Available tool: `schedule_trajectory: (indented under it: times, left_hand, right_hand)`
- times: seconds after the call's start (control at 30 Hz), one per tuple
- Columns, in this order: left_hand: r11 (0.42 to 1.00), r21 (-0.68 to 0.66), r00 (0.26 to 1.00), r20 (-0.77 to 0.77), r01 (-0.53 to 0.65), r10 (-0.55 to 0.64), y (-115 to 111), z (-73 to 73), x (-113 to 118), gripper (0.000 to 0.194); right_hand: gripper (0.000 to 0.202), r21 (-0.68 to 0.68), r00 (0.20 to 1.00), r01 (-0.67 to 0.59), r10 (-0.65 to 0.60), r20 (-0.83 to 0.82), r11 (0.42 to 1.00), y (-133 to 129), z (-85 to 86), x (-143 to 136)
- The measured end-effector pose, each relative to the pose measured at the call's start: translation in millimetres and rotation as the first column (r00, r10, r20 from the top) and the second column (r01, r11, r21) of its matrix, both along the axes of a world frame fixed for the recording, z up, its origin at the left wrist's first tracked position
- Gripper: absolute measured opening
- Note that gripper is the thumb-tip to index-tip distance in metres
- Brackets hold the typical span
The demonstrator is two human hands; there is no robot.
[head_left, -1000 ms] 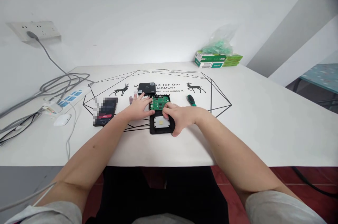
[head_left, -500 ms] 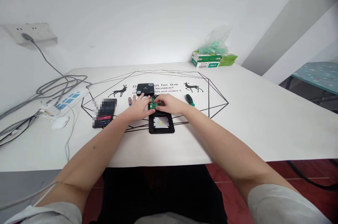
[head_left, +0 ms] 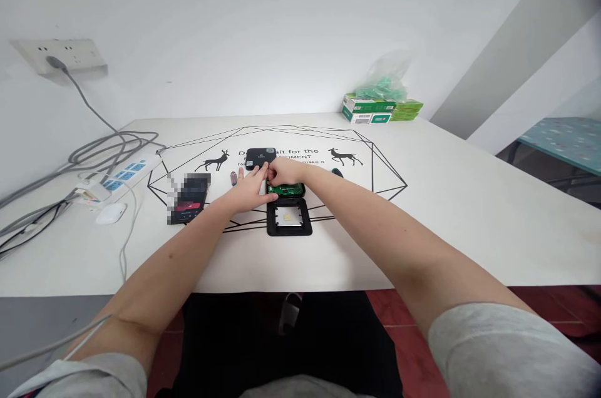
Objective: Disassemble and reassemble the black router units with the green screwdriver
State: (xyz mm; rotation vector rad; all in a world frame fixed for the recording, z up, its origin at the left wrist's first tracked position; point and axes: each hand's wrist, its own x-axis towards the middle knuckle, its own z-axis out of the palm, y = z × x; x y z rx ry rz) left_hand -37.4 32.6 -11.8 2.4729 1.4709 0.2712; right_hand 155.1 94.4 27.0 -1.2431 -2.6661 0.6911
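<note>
A green circuit board lies in a black casing at the middle of the table. My left hand rests at the casing's left side, fingers spread, with the thumb at its lower left corner. Over the board's upper left part is my right hand, its fingers pressed together and pointing down; whatever is between them is too small to tell. Just below the board lies a black frame with a silver metal plate. Behind my hands sits a flat black box.
A phone, a white earphone case and a power strip with cables lie on the left. Beyond my right forearm is a dark green handle. Green and white boxes stand at the back right.
My right hand has shifted up and left over the board, uncovering its lower right part. Its forearm now partly hides the green handle. My left hand stays at the casing's side.
</note>
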Motion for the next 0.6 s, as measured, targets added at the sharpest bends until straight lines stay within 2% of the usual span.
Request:
schedule_trajectory:
  times: [0.17, 0.33, 0.47, 0.6]
  left_hand:
    - [1.000, -0.012, 1.000, 0.019, 0.003, -0.003, 3, -1.4, -1, 0.105]
    - [1.000, 0.017, 0.999, 0.046, 0.001, -0.002, -2, 4.1, 3, 0.103]
    - [0.993, 0.111, 0.989, 0.145, -0.042, 0.026, -5, 7.6, 9, 0.069]
    - [0.979, 0.190, 0.985, 0.165, -0.079, 0.047, -5, 6.6, 16, 0.047]
  right_hand:
    - [0.007, -0.075, 0.998, -0.005, 0.001, -0.057, 0.997, 10, -1.1, 0]
    - [0.006, -0.171, 0.991, -0.017, -0.006, -0.131, 0.985, 11, 10.4, 8]
    - [0.007, -0.213, 0.979, -0.020, -0.024, -0.201, 0.977, -3, 18.8, 17]
    - [0.013, -0.169, 0.950, 0.043, -0.092, -0.298, 0.985, -28, 14.1, 39]
